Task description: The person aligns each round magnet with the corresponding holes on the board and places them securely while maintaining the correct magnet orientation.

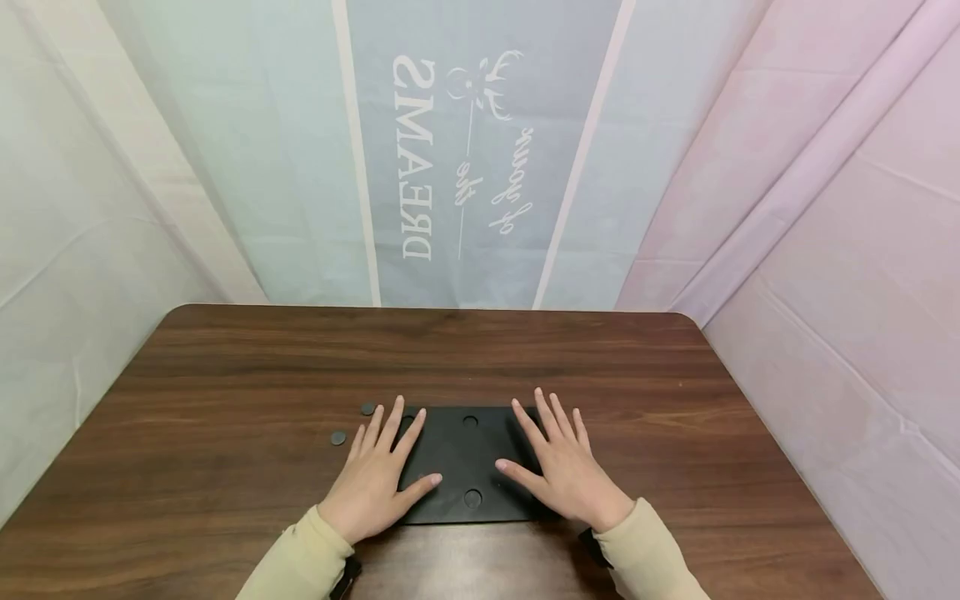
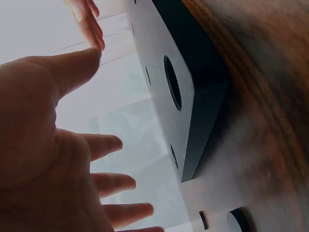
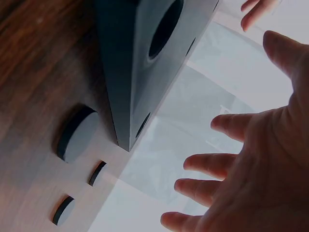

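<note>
A flat black rectangular board (image 1: 468,458) with several round recesses lies on the table. Over its left end I hold my left hand (image 1: 378,483), fingers spread and straight, palm down. My right hand (image 1: 558,467) is spread the same way over the right end. Both wrist views show a gap between palm and board, and neither hand holds anything. Beyond the left fingertips lie two small dark discs, one farther back (image 1: 367,408) and one nearer (image 1: 338,437). In the right wrist view, a large disc (image 3: 79,135) and two smaller-looking discs (image 3: 97,174) lie beside the board; the right hand hides them from the head view.
The brown wood-grain table (image 1: 637,375) extends on both sides of the board and behind it. A pale blue printed curtain (image 1: 480,167) hangs along the back edge, with whitish cloth (image 1: 847,333) at the sides.
</note>
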Demonstrator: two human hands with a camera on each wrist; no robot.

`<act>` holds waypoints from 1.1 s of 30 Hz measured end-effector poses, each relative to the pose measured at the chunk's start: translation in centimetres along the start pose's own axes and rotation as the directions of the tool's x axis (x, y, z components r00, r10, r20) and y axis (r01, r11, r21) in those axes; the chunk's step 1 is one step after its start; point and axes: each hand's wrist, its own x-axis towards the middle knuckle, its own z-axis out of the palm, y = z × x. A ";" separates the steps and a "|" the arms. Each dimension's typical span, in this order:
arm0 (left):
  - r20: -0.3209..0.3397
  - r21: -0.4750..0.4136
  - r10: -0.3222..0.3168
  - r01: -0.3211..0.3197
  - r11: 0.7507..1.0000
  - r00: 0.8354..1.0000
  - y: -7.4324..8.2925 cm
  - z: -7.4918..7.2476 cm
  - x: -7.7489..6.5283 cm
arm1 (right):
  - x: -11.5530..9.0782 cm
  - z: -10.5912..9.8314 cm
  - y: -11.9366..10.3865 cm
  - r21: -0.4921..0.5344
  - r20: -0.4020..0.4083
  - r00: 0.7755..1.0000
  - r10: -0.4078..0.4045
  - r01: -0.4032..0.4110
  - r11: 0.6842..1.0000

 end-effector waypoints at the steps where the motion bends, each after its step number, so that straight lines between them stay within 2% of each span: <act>1: 0.007 -0.007 -0.001 0.001 1.000 1.000 0.0 0.0 0.0 | 0.0 0.0 0.0 0.003 0.002 1.000 -0.001 0.001 1.000; 10: 0.051 -0.030 -0.001 0.003 1.000 0.999 -0.4 -0.2 -0.4 | 0.1 -0.1 0.0 0.034 -0.027 0.999 -0.017 0.018 0.999; 17: 0.081 -0.052 0.001 0.003 0.999 0.997 -0.5 -0.5 -0.4 | 0.1 -0.1 0.0 0.010 -0.057 0.998 -0.038 0.038 0.999; 24: 0.104 -0.061 0.006 0.000 0.998 0.995 -0.6 -0.8 -0.4 | 0.1 -0.4 -0.1 0.009 -0.037 0.998 -0.042 0.042 0.999; 33: 0.183 -0.080 0.010 0.005 0.997 0.983 -0.9 -1.3 -0.6 | 0.0 -0.8 0.1 -0.010 -0.040 0.999 -0.028 0.028 1.000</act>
